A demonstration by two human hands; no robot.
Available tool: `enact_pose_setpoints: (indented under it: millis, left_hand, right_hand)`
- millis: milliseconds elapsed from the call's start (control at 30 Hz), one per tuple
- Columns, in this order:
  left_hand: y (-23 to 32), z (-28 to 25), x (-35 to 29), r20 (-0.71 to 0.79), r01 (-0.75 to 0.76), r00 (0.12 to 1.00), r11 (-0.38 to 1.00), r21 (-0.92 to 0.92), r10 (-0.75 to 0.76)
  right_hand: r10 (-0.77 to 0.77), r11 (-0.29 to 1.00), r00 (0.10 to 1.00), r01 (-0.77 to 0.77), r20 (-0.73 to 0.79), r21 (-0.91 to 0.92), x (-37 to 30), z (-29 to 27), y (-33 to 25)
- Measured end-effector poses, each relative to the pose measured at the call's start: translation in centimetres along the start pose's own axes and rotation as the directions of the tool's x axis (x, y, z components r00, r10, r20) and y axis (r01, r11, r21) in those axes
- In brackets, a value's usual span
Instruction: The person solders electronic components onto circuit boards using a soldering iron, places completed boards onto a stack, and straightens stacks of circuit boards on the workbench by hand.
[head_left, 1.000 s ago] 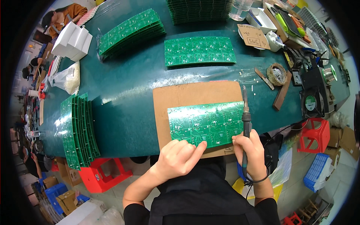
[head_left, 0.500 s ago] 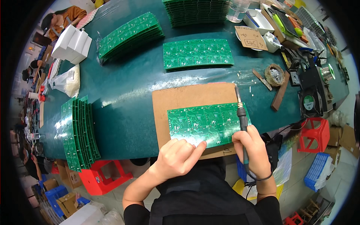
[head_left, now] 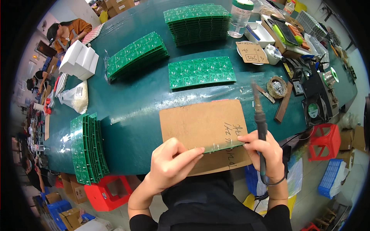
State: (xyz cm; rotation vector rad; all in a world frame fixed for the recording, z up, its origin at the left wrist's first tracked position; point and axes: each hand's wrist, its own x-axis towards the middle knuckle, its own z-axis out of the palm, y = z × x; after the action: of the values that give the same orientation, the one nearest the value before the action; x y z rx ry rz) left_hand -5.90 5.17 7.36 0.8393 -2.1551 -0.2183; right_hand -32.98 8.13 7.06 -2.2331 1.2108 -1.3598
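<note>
Dark green table [head_left: 129, 140] streaked with glare, red plastic stools [head_left: 327, 133], pale floor [head_left: 307, 192], whitish wall [head_left: 79, 10]

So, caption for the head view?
Left hand and right hand hold a circuit board edge-on, the right also a soldering iron.

Circuit board [head_left: 223, 147] seen edge-on, faces mostly hidden. Soldering iron [head_left: 261, 122]: tip blurred.

Bright light glares off the green tabletop [head_left: 131, 134] — edges bend toward black corners.
</note>
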Motion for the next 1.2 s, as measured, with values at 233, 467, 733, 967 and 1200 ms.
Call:
enact_pose_setpoints:
  millis: [233,467,733,967,1200]
  left_hand:
    - [-5.3,0.4,-0.1,0.344,0.514,0.835,0.833,-0.204,-0.430]
    - [-5.2,-0.8,0.0,0.231,0.706,0.668,0.504,-0.498,-0.707]
    - [-2.6,5.6,1.0,0.292,0.582,0.809,0.769,-0.266,-0.511]
    - [-4.1,8.9,1.1,0.306,0.384,0.888,0.920,-0.081,-0.344]
    - [-4.3,9.4,1.0,0.290,0.374,0.895,0.925,-0.069,-0.340]
  right_hand:
    - [0.085,0.994,0.929,-0.105,0.360,0.037,3.7,3.2,3.9]
    - [0.039,0.999,0.969,-0.033,0.243,-0.028,2.1,6.3,8.0]
    - [0.408,0.911,0.910,-0.401,-0.072,0.095,-1.2,1.9,2.2]
    - [0.409,0.896,0.902,-0.369,-0.135,0.247,-3.8,2.9,2.0]
    - [0.431,0.882,0.897,-0.397,-0.096,0.252,-3.4,3.2,2.4]
